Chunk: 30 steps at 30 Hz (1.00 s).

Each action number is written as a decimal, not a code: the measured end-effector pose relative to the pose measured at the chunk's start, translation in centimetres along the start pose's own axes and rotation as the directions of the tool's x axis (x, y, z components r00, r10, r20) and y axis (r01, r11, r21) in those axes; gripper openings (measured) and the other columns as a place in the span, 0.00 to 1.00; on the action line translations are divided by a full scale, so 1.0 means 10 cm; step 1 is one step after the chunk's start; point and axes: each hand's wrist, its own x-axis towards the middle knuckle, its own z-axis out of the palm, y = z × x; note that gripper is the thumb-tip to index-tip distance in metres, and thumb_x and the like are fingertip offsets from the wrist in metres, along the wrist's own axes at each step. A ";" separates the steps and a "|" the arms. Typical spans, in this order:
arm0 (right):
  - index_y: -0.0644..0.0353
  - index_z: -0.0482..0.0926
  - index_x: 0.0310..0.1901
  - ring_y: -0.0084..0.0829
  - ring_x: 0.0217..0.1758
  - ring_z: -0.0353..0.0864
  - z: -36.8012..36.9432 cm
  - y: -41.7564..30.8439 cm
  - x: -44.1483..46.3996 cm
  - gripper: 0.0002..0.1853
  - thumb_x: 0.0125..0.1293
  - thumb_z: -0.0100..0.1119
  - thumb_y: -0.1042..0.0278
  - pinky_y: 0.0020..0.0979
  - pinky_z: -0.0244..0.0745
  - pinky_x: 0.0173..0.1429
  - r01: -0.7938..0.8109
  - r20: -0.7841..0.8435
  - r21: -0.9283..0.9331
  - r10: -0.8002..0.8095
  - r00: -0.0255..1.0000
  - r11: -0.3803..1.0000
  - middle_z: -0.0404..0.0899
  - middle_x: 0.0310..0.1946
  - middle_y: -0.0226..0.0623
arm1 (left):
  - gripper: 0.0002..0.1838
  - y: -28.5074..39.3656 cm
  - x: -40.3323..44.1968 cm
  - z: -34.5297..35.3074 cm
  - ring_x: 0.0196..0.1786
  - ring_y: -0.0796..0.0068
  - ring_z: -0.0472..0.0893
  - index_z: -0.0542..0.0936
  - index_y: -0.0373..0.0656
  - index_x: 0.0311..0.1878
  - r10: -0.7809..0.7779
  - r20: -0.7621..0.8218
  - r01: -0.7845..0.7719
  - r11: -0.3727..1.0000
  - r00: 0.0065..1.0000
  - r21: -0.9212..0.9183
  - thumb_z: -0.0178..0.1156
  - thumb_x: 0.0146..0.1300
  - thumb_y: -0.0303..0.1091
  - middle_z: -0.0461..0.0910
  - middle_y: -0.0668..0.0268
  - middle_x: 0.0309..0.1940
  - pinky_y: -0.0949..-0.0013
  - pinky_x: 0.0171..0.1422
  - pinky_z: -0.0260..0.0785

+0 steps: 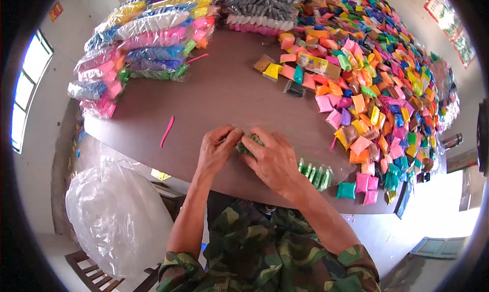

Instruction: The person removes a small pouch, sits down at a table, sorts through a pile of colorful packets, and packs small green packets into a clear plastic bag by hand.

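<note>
Near the front edge of the brown table (219,88), my two hands meet. My right hand (275,162) curls its fingers round a small green packet (250,144), which is mostly covered. My left hand (219,148) is closed, thumb and fingers pinched together right beside that packet; what lies in the pinch is hidden. Just right of my right wrist stands a row of green packets (316,175) in clear wrap, side by side.
A large heap of small colourful packets (367,98) covers the table's right side. Bagged rows of packets (147,42) are stacked at the back left. A pink strip (166,131) lies left of my hands. A big clear plastic bag (117,210) sits beyond the front left edge.
</note>
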 end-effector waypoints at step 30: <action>0.56 0.85 0.45 0.41 0.51 0.86 0.13 0.00 0.07 0.16 0.58 0.76 0.61 0.45 0.77 0.57 -0.065 -0.052 0.011 0.065 0.997 0.998 0.83 0.43 0.36 | 0.13 -0.06 0.01 -0.15 0.36 0.85 0.74 0.87 0.36 0.44 0.041 0.075 -0.054 0.982 0.996 0.178 0.65 0.78 0.37 0.79 0.75 0.31 0.73 0.39 0.68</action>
